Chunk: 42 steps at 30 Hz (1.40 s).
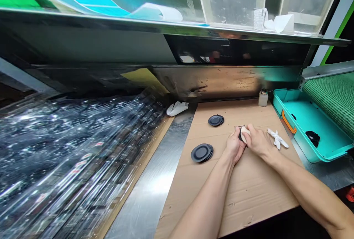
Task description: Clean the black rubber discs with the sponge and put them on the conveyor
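While the left hand (pixel 234 146) grips a small dark piece (pixel 240 135) above the cardboard sheet (pixel 246 187), the right hand (pixel 258 141) pinches a whitish pad (pixel 245 134) against it; the fingers partly hide both. Two small groups of flat black discs, a farther one (pixel 215 120) and a nearer one (pixel 202 153), lie on the cardboard to the left. Right of the hands rests a crumpled white scrap (pixel 277 138), near a teal tray (pixel 312 154) holding black parts (pixel 312 138).
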Available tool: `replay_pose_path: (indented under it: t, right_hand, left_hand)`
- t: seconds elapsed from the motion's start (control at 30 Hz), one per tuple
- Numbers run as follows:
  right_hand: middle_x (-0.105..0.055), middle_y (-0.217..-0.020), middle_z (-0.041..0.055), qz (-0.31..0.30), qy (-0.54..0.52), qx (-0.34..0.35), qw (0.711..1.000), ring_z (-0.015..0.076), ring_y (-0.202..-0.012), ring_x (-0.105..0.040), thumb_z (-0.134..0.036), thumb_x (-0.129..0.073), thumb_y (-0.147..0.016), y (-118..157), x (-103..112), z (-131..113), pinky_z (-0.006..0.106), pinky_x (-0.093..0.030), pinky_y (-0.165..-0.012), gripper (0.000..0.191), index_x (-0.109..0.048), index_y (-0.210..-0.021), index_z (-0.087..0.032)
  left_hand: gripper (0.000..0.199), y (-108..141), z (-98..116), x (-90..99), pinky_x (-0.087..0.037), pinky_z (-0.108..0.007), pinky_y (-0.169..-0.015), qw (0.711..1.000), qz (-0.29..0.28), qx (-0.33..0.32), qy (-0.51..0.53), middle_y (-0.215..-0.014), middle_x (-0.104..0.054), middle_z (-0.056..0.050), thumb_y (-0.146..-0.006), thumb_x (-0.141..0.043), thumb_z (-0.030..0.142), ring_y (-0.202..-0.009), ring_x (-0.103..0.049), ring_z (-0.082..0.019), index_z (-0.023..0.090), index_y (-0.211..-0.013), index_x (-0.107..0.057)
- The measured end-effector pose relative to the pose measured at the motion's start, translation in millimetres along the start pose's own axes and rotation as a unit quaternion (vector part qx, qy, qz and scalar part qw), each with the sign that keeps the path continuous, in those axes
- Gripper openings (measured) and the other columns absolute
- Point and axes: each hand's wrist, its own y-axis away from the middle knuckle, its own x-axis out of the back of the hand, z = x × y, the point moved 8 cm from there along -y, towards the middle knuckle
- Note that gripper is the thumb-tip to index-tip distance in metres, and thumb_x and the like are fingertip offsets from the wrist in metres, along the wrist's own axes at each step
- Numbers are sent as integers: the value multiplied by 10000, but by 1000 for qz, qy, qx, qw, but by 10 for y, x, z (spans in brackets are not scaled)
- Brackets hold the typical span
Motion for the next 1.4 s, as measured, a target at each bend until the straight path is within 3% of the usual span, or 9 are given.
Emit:
replay_pose_path:
  t: [0.33, 0.47, 0.57, 0.77, 0.93, 1.07, 1.17, 1.23, 1.4]
  right_hand:
    - [-737, -947, 88, 14, -18, -49, 999, 266, -829, -691, -491, -351, -1055, 30, -22, 153, 297, -374, -670, 344, -554, -1206, -258]
    - [-738, -922, 52, 7, -58, -13, 998, 243, -831, -689, -524, -398, -1038, 5, -69, 146, 284, -367, -666, 333, -569, -1189, -281]
    - [-740, -954, 72, 30, -74, -61, 995, 258, -875, -692, -500, -390, -1046, -49, -66, 282, 292, -377, -681, 326, -576, -1168, -262]
    - [-739, -967, 89, 34, -127, -98, 987, 253, -905, -686, -460, -407, -1051, -35, -129, 385, 292, -398, -702, 322, -570, -1185, -217]
    - [-719, -970, 71, 36, -97, 10, 995, 222, -944, -653, -484, -395, -1057, 60, 65, 238, 294, -426, -764, 379, -676, -980, -242]
    - [-687, -1123, 164, 106, 31, -49, 993, 326, -1117, -589, -438, -518, -996, 83, 402, 530, 385, -447, -850, 300, -718, -1025, -217]
    - [-714, -993, 179, 7, 59, -88, 994, 337, -987, -643, -323, -617, -916, 31, 308, 738, 392, -452, -797, 182, -728, -959, -186]
    - [-720, -879, 127, -23, 23, -45, 998, 276, -873, -660, -265, -563, -934, 7, 248, 673, 349, -437, -755, 180, -715, -866, -198]
    - [-704, -903, 41, 62, -170, 139, 974, 172, -817, -621, -307, -484, -997, 86, 367, 169, 269, -424, -738, 228, -684, -947, -210]
  left_hand:
    - [302, 1, 38, -9, -586, -450, -951, 1000, 3, -1, -11, -959, -759, -140, -1046, -457, 289, -957, -735, -222, 102, -944, -671]
    - [257, -4, 56, 0, -588, -435, -946, 1000, -2, -11, -13, -978, -756, -149, -1018, -530, 305, -997, -728, -233, 99, -960, -672]
    - [232, 23, 50, 2, -581, -451, -957, 1000, -3, -9, -13, -1020, -753, -136, -1008, -551, 321, -1024, -719, -234, 123, -971, -667]
    - [235, 116, 26, -142, -533, -408, -1002, 991, -100, -27, -79, -1127, -741, -141, -920, -683, 350, -1122, -675, -258, 131, -1000, -709]
    - [277, 45, 318, 56, -556, -273, -758, 990, -29, -86, -106, -971, -741, -98, -891, -715, 381, -875, -709, -190, 153, -1042, -667]
    - [274, 25, 549, 179, -491, -217, -571, 995, 20, -87, -44, -896, -720, -89, -966, -588, 424, -699, -682, -156, 168, -1056, -630]
    - [371, 73, 542, 120, -403, -196, -457, 999, 11, -42, -32, -875, -726, -101, -997, -477, 523, -551, -610, -127, 187, -1081, -610]
    - [481, 122, 471, 70, -321, -181, -391, 998, 6, -3, -65, -821, -727, -113, -1000, -403, 592, -455, -534, -106, 174, -1090, -624]
    - [713, 242, 182, -6, -222, -183, -312, 980, -14, 117, -163, -648, -699, -148, -1005, -264, 642, -341, -443, -96, 76, -998, -698]
